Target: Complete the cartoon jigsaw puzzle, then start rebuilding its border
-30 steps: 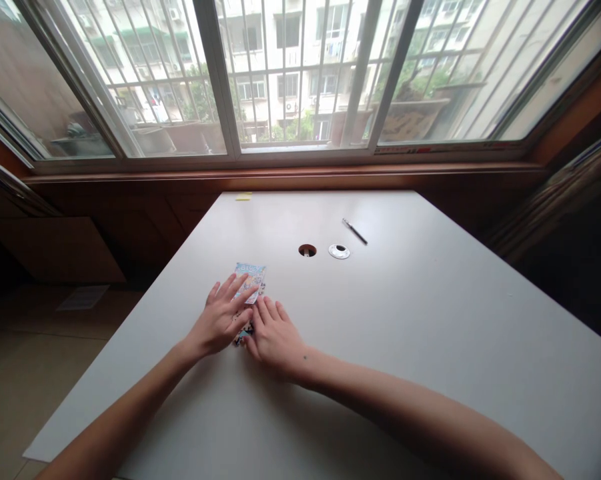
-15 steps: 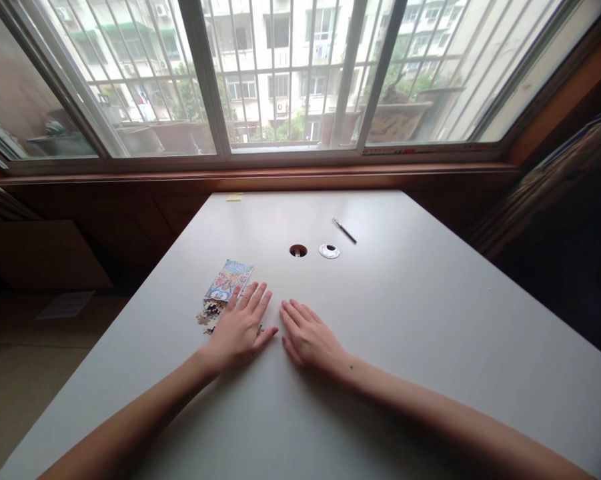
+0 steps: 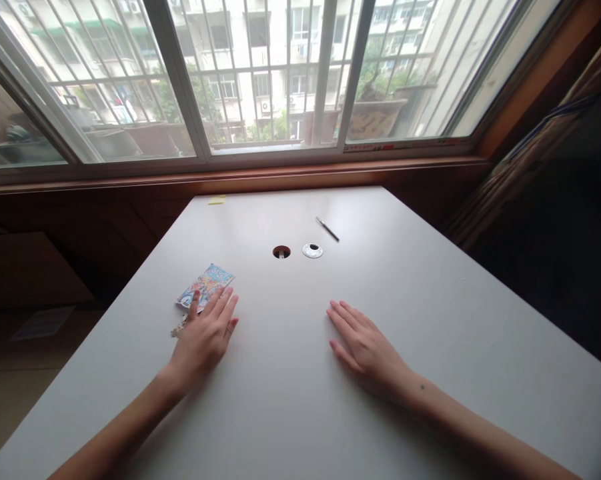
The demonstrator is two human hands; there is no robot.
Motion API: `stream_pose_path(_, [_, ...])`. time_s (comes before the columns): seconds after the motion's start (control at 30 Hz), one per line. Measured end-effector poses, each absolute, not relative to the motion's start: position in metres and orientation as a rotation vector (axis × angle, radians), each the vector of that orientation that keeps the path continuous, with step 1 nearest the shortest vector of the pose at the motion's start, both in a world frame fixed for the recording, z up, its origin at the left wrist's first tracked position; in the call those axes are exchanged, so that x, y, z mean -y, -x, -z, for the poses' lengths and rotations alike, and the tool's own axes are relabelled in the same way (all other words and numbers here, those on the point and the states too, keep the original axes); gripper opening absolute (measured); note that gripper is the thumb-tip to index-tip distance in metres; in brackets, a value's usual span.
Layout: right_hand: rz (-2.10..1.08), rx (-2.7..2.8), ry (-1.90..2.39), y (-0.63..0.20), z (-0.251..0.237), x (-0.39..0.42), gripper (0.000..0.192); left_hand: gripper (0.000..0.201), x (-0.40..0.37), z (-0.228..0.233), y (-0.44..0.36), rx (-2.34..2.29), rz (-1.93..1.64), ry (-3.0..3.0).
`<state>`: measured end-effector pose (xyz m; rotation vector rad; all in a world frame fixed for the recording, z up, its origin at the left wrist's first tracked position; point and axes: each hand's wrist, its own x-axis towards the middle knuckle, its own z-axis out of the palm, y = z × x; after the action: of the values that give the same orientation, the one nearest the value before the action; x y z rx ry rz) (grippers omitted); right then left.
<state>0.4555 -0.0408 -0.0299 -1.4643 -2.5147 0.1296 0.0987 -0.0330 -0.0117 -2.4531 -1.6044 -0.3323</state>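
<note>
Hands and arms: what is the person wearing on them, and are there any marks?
Nothing is worn. The left hand and right hand are bare, with no gloves, rings, watch or bracelets showing, and both forearms are bare with no sleeves in view. The nails are short and plain. One small dark dot sits on the right wrist.

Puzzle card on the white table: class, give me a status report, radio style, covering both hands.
Left hand flat, open, fingertips on the puzzle card, loose pieces beside it. Right hand flat, open on bare table, holding nothing. Pen far off.
</note>
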Motion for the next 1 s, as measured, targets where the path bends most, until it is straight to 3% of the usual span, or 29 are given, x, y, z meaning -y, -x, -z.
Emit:
stream_pose_path(0.17, [-0.061, 2.515, 1.374, -0.442, 0.013, 0.061, 0.074, 0.055, 0.065, 0.001, -0.147, 1.402, 0.252, 2.756])
stream_pose_path(0.33, [0.032, 2.603, 1.276, -0.437, 0.033, 0.076, 0.089, 0.077, 0.077, 0.021, -0.17, 1.308, 0.199, 2.862])
stream_pose_path(1.0, [0.116, 2.636, 1.327, -0.436, 0.047, 0.078, 0.085, 0.079, 0.075, 0.025, -0.17, 1.447, 0.079, 2.954])
